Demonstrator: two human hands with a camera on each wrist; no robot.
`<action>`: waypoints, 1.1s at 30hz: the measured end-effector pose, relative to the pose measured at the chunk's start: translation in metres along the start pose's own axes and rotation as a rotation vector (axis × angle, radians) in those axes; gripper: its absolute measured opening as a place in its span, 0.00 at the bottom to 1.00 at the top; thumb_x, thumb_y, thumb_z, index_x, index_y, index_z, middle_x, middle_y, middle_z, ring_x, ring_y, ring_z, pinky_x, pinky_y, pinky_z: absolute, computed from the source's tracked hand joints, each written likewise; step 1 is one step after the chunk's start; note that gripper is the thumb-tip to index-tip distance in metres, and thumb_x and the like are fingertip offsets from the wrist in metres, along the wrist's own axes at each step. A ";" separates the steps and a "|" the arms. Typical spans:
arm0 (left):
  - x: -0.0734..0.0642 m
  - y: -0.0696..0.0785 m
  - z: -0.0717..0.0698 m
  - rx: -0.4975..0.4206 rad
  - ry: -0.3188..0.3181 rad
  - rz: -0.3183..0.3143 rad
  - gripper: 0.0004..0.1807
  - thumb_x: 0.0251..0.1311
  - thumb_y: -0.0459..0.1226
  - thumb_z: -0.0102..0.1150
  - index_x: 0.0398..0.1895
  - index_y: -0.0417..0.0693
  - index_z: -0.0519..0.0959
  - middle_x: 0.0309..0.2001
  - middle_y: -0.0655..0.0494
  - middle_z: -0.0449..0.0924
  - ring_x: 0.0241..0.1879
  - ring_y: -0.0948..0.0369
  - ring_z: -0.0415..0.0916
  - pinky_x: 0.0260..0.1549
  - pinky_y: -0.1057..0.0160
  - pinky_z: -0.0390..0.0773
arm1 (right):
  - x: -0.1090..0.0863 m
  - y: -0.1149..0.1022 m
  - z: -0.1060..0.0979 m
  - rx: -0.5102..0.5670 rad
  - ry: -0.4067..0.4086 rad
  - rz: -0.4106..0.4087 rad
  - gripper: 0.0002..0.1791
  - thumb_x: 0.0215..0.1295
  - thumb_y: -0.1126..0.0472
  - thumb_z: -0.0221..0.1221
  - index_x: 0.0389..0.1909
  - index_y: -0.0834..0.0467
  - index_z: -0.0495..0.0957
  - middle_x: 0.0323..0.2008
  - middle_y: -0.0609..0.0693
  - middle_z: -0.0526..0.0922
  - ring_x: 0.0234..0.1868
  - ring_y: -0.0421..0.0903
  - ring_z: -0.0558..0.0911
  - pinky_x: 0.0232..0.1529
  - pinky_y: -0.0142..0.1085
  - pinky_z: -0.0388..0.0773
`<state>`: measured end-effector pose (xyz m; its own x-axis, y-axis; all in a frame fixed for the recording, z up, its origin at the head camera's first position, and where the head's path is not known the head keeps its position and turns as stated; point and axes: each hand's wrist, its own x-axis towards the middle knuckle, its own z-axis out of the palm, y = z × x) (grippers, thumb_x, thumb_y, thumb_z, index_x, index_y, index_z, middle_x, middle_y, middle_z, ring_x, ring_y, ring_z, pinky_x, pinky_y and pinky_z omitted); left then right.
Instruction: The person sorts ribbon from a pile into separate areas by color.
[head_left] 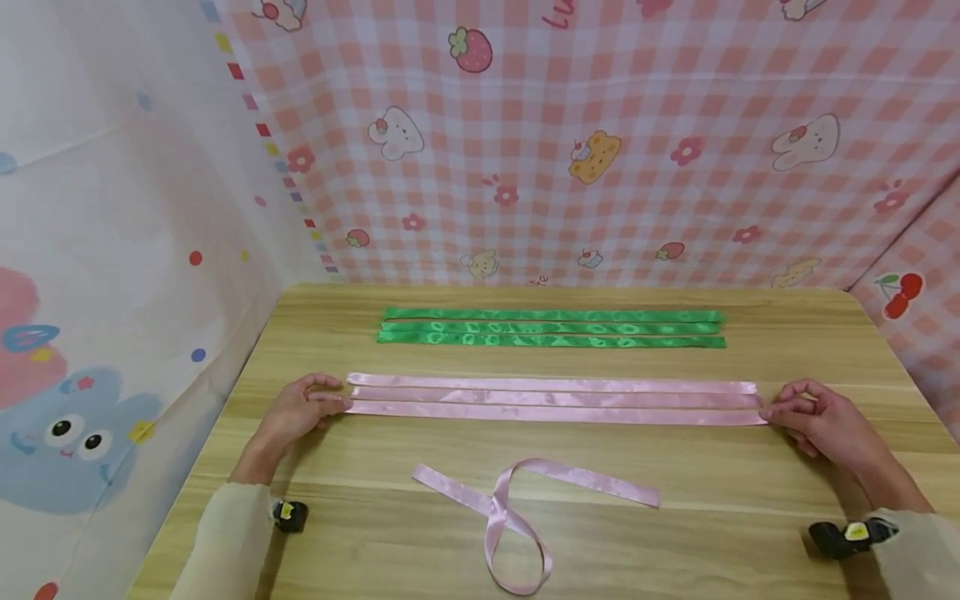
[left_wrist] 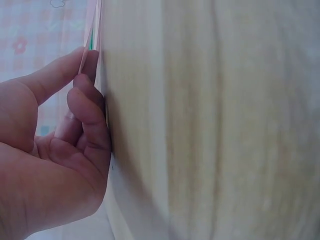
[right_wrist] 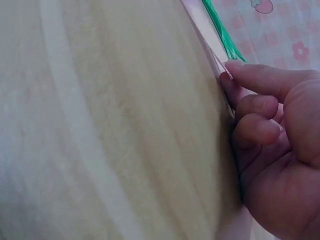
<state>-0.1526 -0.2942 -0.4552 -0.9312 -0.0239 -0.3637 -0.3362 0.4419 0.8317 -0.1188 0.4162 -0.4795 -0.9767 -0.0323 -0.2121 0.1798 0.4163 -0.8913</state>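
Three pink satin ribbon strips lie side by side across the table in the head view. My left hand [head_left: 303, 408] pinches the left end of the nearest pink ribbon [head_left: 555, 413] between thumb and finger. At its other end my right hand [head_left: 821, 421] pinches the same ribbon, which runs straight between the two. In the left wrist view the ribbon's end shows between thumb and fingertip of the left hand [left_wrist: 75, 120]. The right wrist view has the right hand [right_wrist: 275, 115] holding its end low over the wood. A loose pink ribbon [head_left: 600, 482], looped once, lies nearer the front.
Behind the pink strips, three green ribbons [head_left: 551, 328] lie parallel on the wooden table [head_left: 360, 517]. A pink checked cloth [head_left: 540, 108] hangs along the table's back edge. White printed cloth [head_left: 135, 250] hangs at the left side.
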 end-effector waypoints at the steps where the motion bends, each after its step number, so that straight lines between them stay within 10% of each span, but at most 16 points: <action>1: -0.001 0.000 0.000 -0.002 0.003 -0.003 0.26 0.61 0.37 0.68 0.58 0.36 0.69 0.32 0.66 0.85 0.28 0.67 0.73 0.28 0.67 0.75 | 0.000 -0.001 0.000 0.006 0.000 0.000 0.09 0.70 0.62 0.60 0.40 0.51 0.69 0.20 0.39 0.79 0.15 0.42 0.68 0.14 0.35 0.66; 10: -0.026 0.019 0.017 0.172 0.108 0.185 0.24 0.60 0.35 0.68 0.55 0.35 0.72 0.43 0.43 0.83 0.38 0.61 0.76 0.33 0.68 0.75 | -0.008 -0.028 0.026 -0.057 0.069 -0.133 0.11 0.69 0.65 0.61 0.45 0.57 0.67 0.35 0.34 0.76 0.28 0.35 0.76 0.25 0.30 0.74; 21: -0.053 0.058 0.107 0.126 -0.209 0.316 0.17 0.58 0.33 0.69 0.48 0.40 0.76 0.39 0.49 0.84 0.34 0.60 0.77 0.32 0.65 0.76 | -0.006 -0.106 0.134 -0.079 -0.304 -0.483 0.08 0.61 0.73 0.64 0.36 0.61 0.74 0.28 0.48 0.78 0.27 0.39 0.74 0.26 0.31 0.72; 27: -0.061 0.068 0.151 0.125 -0.368 0.331 0.21 0.57 0.35 0.70 0.52 0.43 0.74 0.41 0.51 0.84 0.36 0.60 0.79 0.34 0.64 0.78 | -0.004 -0.125 0.195 -0.164 -0.464 -0.508 0.11 0.59 0.66 0.69 0.35 0.56 0.75 0.28 0.46 0.76 0.28 0.38 0.72 0.28 0.31 0.72; 33: -0.063 0.071 0.177 0.151 -0.385 0.337 0.24 0.53 0.34 0.73 0.51 0.42 0.73 0.36 0.54 0.84 0.28 0.62 0.77 0.26 0.68 0.75 | -0.004 -0.132 0.236 -0.155 -0.519 -0.435 0.14 0.59 0.63 0.70 0.41 0.56 0.75 0.32 0.52 0.76 0.33 0.45 0.73 0.33 0.33 0.72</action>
<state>-0.0927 -0.1027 -0.4478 -0.8552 0.4603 -0.2381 0.0233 0.4931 0.8697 -0.1110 0.1472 -0.4554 -0.7668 -0.6402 -0.0474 -0.2718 0.3906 -0.8795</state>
